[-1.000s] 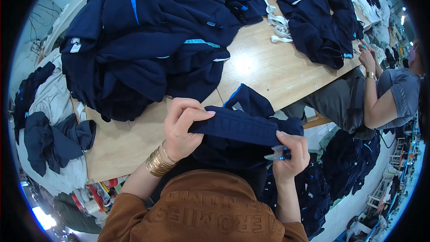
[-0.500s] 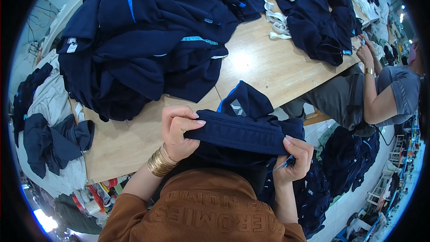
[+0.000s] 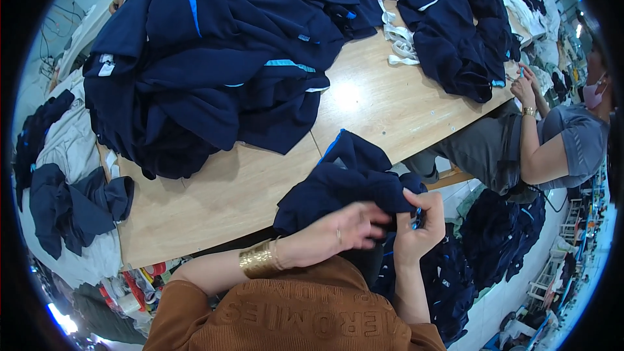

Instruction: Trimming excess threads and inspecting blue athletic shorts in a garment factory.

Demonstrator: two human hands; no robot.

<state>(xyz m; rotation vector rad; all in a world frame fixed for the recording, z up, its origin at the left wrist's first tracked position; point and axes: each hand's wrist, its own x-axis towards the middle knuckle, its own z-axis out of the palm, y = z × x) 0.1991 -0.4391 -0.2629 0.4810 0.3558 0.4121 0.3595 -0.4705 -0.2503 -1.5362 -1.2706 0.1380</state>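
A navy garment (image 3: 335, 188) with a bright blue edge lies bunched at the near edge of the table, in front of my body. My right hand (image 3: 419, 231) pinches the garment's right end between thumb and fingers. Tucked in that same hand is a small blue and metallic tool (image 3: 416, 217), perhaps thread snips, mostly hidden by the fingers. My left hand (image 3: 354, 231) is just in front of the cloth, off it or barely touching. Its fingers are apart and slightly blurred, with nothing in them.
A big heap of navy garments (image 3: 214, 78) covers the table's far left. White strips (image 3: 400, 42) and another navy garment (image 3: 448, 45) lie far right. At right sits a co-worker (image 3: 552, 136). More navy garments (image 3: 500, 240) are piled low on the right. The wooden table (image 3: 370, 91) spans between.
My left hand has let go of the waistband-like edge and moved right, toward my right hand. The stretched band has slackened and folded. My right hand keeps its hold.
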